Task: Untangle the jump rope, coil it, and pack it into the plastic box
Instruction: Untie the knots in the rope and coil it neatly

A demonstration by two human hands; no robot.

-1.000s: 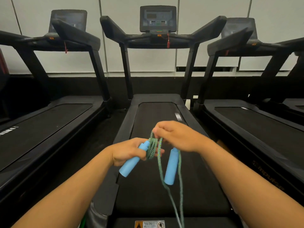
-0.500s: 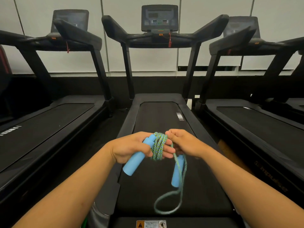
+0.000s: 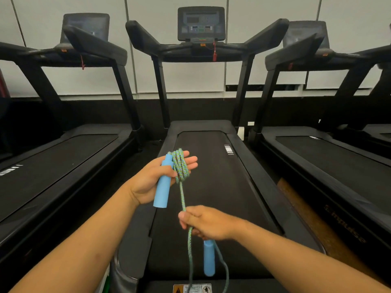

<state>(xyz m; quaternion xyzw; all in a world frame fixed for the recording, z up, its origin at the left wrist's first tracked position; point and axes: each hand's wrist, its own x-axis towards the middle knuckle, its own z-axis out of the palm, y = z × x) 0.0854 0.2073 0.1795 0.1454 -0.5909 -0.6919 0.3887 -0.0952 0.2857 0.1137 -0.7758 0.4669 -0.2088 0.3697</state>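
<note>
My left hand [image 3: 151,180] holds one blue foam handle [image 3: 163,183] of the jump rope, with several turns of green-blue braided rope [image 3: 180,166] wound around its outstretched fingers. From that coil a single strand [image 3: 182,197] runs down to my right hand [image 3: 206,223], which is closed on the rope nearer to me. The second blue handle [image 3: 209,259] hangs below my right hand, with a loop of rope trailing to the bottom edge of the view. The plastic box is not in view.
I stand at the rear of a black treadmill [image 3: 211,187], its console [image 3: 201,23] straight ahead. Similar treadmills stand on the left [image 3: 53,161] and right [image 3: 330,166]. A warning sticker [image 3: 192,288] sits at the deck's near end.
My right hand has dropped away from the left and pulled a strand taut between them. My left hand has risen and opened its fingers under the coil. The second handle hangs lower.
</note>
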